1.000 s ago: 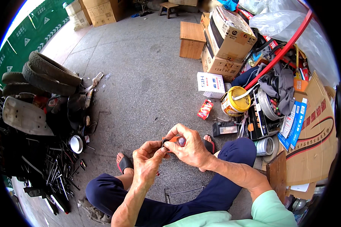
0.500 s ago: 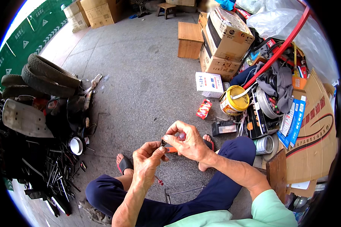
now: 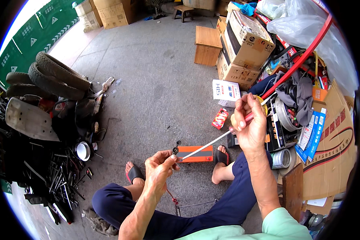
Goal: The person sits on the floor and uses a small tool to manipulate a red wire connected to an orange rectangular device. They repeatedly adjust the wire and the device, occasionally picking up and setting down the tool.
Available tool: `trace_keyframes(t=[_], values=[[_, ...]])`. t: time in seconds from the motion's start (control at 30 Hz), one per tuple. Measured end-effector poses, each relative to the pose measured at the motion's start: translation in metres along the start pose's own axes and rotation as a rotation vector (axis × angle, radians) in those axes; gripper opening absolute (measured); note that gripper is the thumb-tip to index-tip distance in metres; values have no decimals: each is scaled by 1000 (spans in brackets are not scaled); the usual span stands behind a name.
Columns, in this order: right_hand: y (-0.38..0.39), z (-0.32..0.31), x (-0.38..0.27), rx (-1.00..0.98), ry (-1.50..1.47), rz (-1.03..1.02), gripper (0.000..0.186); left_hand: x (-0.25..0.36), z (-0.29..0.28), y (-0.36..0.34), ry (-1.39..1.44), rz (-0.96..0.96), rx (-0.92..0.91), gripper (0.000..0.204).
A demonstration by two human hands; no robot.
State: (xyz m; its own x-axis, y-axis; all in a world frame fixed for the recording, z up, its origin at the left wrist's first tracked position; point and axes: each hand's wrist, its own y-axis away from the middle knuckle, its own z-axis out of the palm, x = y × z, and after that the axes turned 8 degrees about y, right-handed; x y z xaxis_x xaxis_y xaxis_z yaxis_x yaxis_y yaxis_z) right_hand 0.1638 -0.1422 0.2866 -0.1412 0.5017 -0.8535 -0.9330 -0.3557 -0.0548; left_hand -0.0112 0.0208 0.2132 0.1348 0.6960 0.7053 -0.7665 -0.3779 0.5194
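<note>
My left hand (image 3: 158,170) is closed on a small black part (image 3: 175,151) with round rings, in front of an orange case (image 3: 196,154) with a grey stripe between my sandaled feet. My right hand (image 3: 250,120), raised to the right, grips a screwdriver (image 3: 212,142) by its red handle. Its long metal shaft runs down-left to the black part, where its tip is near my left thumb. Below my left hand hangs a reddish cord (image 3: 173,198) with a red fitting, by a thin metal frame (image 3: 196,204) on the floor.
Tyres (image 3: 58,76), a metal plate (image 3: 30,120), a dish (image 3: 83,151) and dark tools and scrap (image 3: 60,184) lie at left. Cardboard boxes (image 3: 248,44), a wooden box (image 3: 208,48), a small red carton (image 3: 220,119), a can (image 3: 281,158) and piled cardboard (image 3: 328,152) stand right and behind.
My right hand has moved up and right away from my left hand, exposing the screwdriver's shaft and more of the orange case. My left hand has stayed nearly in place.
</note>
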Motion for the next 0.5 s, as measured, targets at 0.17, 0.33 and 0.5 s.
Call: trace_keyframes(t=[0.17,0.33,0.5], values=[[3,1,4,75,11,-78,22,-4,3,1,-44,-42,2,18],[3,4,4,53,26,-106,22,-5,4,2,-46,-55,-11,19],[4,3,7,33,44,-122,21,-3,5,3,-44,-51,-15,17]])
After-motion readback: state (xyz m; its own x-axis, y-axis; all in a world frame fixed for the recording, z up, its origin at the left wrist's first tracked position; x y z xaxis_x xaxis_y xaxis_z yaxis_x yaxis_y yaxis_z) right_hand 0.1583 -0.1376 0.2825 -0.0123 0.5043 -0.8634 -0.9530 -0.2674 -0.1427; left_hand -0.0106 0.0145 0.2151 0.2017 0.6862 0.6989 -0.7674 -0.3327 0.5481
